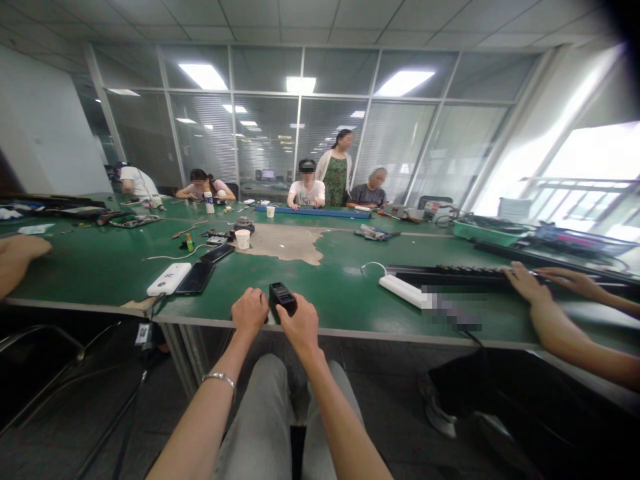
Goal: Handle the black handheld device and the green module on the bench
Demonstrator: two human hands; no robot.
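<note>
At the near edge of the green table [345, 297], my right hand [303, 320] grips a small black box-shaped device [281, 293]. Its upper face carries what looks like a small lit screen, too small to read. Just left of it, my left hand [250, 312] rests at the table edge with its fingers curled closed. Whatever those fingers may hold is hidden. A small gap lies between the left hand and the device. A silver bracelet [219, 378] circles my left wrist.
Left of my hands lie a white power bank [170, 279] and a black phone [196, 277]. A paper cup [243, 239] stands beyond. To the right are a white power strip [400, 291] and a co-worker's hands [530, 283] on a long black bar. Several people sit across.
</note>
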